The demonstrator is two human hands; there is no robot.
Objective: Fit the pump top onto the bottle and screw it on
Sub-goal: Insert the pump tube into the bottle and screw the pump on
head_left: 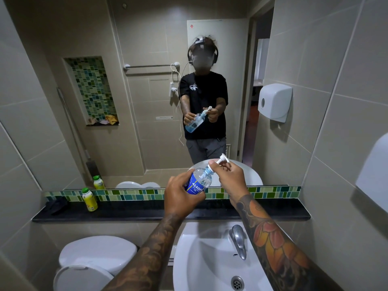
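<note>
Below both forearms sits 1 white sink with 1 metal tap, and down to the left of the left forearm is 1 white toilet. Further out, the left hand is wrapped around the lower body of 1 clear bottle with a blue label, fingers curled tight on it, so the bottle lies tilted with its neck pointing up and right toward the other hand. The right hand is closed around the collar of 1 white pump top, thumb and fingers pinching it at the bottle's neck; the nozzle sticks out above the right hand's knuckles. The pump's tube runs down inside the bottle, between the 2 hands. Whether the collar is fully threaded down cannot be told.

Beyond the hands, 1 dark ledge runs left to right, and well to the left of the left hand stands 1 yellow drink bottle with a green cap. Behind it, 1 mirror faces the hands. Up to the right of the right hand hangs 1 white paper dispenser.
</note>
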